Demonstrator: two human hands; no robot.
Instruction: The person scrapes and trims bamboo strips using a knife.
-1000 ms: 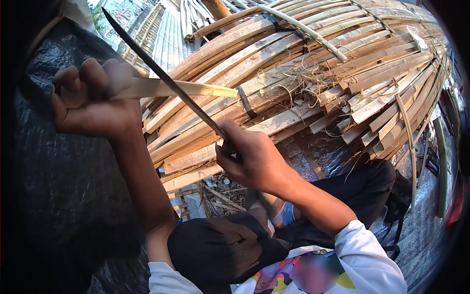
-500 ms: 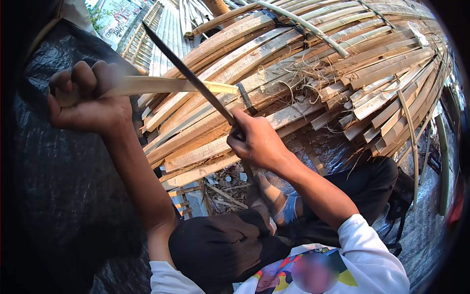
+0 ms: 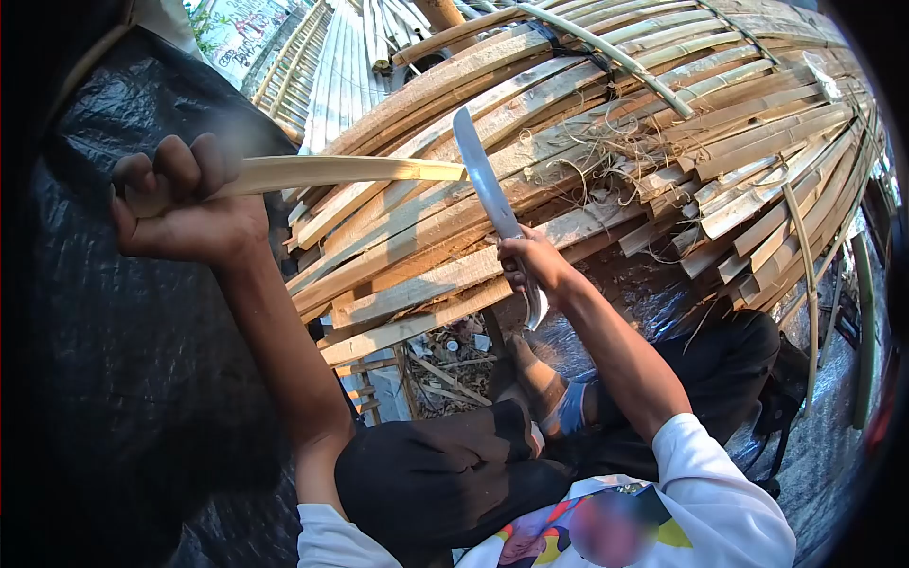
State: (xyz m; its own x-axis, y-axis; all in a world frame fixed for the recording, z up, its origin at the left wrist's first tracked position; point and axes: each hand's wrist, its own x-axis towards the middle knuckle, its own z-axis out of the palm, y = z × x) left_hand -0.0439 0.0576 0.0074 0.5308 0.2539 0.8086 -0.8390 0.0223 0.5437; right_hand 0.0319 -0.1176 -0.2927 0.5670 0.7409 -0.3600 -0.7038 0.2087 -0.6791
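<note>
Near slats (image 3: 417, 281) | left grip (image 3: 189, 206): closed round strip (image 3: 322, 170) | right grip (image 3: 538, 260): closed round knife (image 3: 486, 175)

White short-sleeved shirt (image 3: 710, 502) with a partly blurred, multicoloured print (image 3: 530, 540) across its front; plain black trousers (image 3: 407, 483).

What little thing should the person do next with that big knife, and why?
Maybe the right hand should move the knife over the strip's middle, turning its edge toward the wood. The blade is at the far tip of the wooden strip, its flat face showing, while the left hand grips the other end.
</note>
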